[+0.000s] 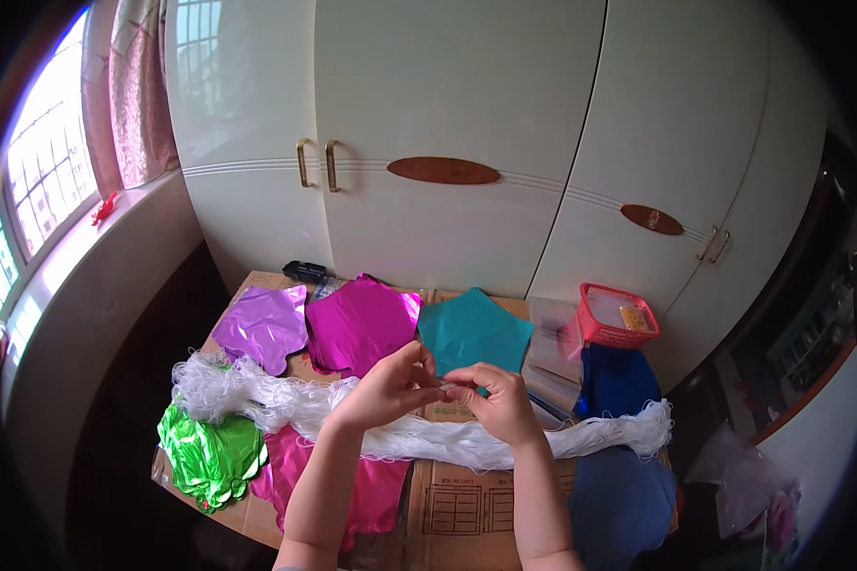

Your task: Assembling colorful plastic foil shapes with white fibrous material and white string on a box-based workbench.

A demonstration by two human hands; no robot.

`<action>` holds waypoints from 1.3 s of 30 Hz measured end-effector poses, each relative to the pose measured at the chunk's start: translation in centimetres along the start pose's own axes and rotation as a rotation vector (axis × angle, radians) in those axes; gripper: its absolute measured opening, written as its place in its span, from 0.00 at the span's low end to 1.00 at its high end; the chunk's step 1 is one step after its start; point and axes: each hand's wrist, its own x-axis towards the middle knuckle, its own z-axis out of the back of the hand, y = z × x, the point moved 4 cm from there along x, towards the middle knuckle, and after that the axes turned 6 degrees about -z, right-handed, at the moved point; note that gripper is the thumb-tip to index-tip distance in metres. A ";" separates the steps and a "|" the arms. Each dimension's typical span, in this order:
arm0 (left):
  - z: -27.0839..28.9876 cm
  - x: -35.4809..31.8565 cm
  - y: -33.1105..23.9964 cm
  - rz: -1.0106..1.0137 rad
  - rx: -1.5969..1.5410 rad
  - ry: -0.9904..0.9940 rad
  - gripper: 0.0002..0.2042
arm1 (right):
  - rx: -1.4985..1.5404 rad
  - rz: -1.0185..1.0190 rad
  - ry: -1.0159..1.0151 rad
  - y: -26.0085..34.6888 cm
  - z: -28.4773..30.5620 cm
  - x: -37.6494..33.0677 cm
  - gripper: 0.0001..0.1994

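Strand: I am pinching a thin white thread (443,383) between both sets of fingertips, just above the string bundle; it is almost too fine to see.
Left hand (386,385): closing on the thread, thumb and forefinger pressed together.
Right hand (495,400): gripping the same thread, fingers curled.
String bundle (419,428): one long white skein, lying across the cardboard (467,504).
Risk: I judge that pulling one thread is likely to drag neighbours along and knot the skein, since its left end is already looking frizzy.
Foil balloons: I am counting seven – lilac (262,324), magenta (357,324), teal star (473,333), green (209,457), pink (371,485), two blue (619,381).
Basket: one red (619,314).
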 end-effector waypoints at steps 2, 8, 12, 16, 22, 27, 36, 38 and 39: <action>0.3 0.0 -0.6 0.057 0.226 0.020 0.10 | -0.106 -0.014 -0.021 0.2 -0.2 0.1 0.05; 1.8 -0.5 -2.2 0.000 0.700 -0.014 0.09 | -0.342 0.066 -0.138 -0.3 -3.0 0.5 0.05; 4.7 -1.4 -3.4 -0.118 0.811 -0.288 0.10 | -0.512 0.144 -0.173 -2.6 -5.7 2.1 0.02; 7.0 -2.5 -4.5 -0.197 0.625 -0.603 0.05 | -0.703 0.202 -0.161 -9.4 -8.0 3.4 0.01; 7.8 -3.4 -5.7 -0.174 0.546 -0.599 0.05 | -0.818 0.079 0.013 -13.2 -10.3 3.7 0.03; 7.4 -3.0 -5.7 -0.121 0.478 -0.546 0.07 | -0.748 -0.022 0.054 -14.1 -9.6 3.7 0.05; 7.6 -3.5 -6.0 -0.133 0.505 -0.525 0.08 | -0.344 -0.215 0.166 -6.0 -11.9 0.6 0.09; 6.8 -3.0 -5.9 -0.131 0.501 -0.500 0.08 | -0.299 -0.264 0.195 -5.8 -12.7 -0.5 0.09; 6.4 -2.8 -5.7 -0.117 0.500 -0.489 0.08 | -0.262 -0.271 0.195 -6.3 -13.4 -1.1 0.09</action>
